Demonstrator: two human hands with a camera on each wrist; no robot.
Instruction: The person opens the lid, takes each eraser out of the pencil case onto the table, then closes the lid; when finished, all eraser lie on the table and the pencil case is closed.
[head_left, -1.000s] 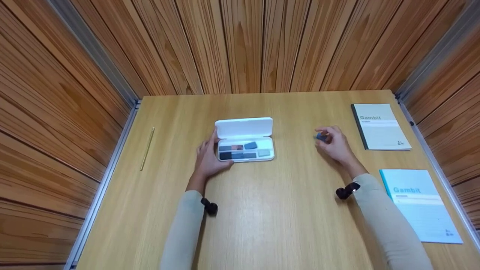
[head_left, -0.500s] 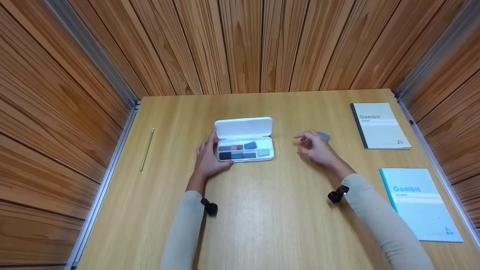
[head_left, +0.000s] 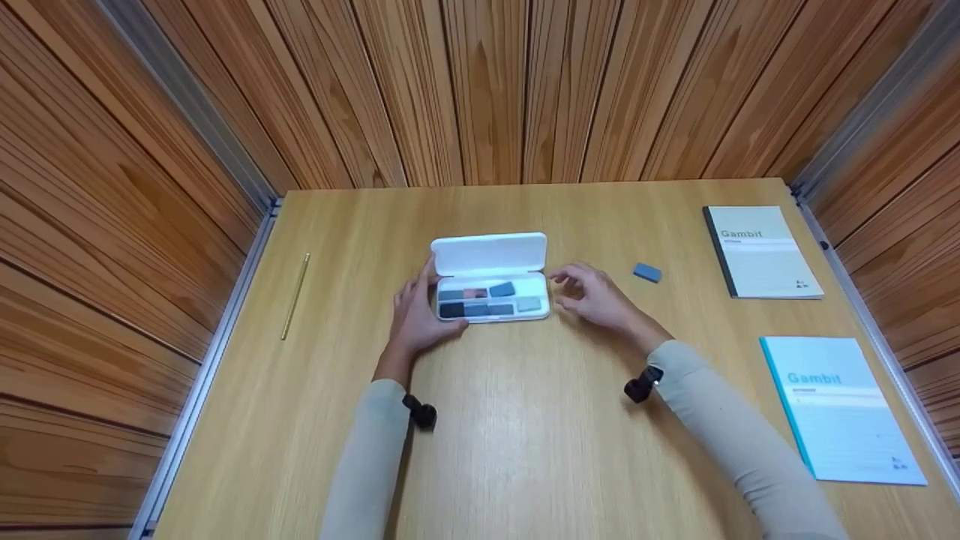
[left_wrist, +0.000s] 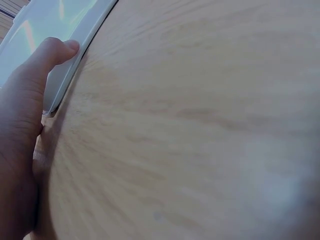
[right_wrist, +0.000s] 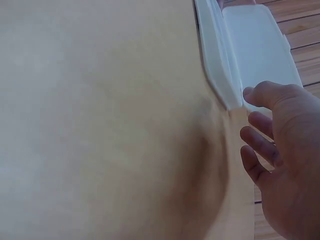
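Note:
A white plastic case (head_left: 489, 256) lies on the table in the head view, its hinged lid raised. Several small rectangular blocks fill its compartments: blue-grey, dark, pinkish and pale. My left hand (head_left: 421, 315) grips the case's left end, thumb over the front edge and fingers round the side; some fingertips are hidden. Close to the right end hovers my right hand (head_left: 596, 300), holding nothing, fingers loosely bent. Whether it touches the case I cannot tell. A loose blue block (head_left: 647, 273), resembling an eraser, rests on the table to the right of that hand.
A thin gold-coloured pencil (head_left: 295, 296) lies at the left. Two notebooks are at the right: a black-spined one (head_left: 765, 262) farther back and a blue-spined one (head_left: 844, 420) nearer, beside the right sleeve. Wooden panel walls border the table (head_left: 517, 420).
My right hand has let go of the blue block, leaving it on the table, and has moved left to the case. The left hand stays on the case.

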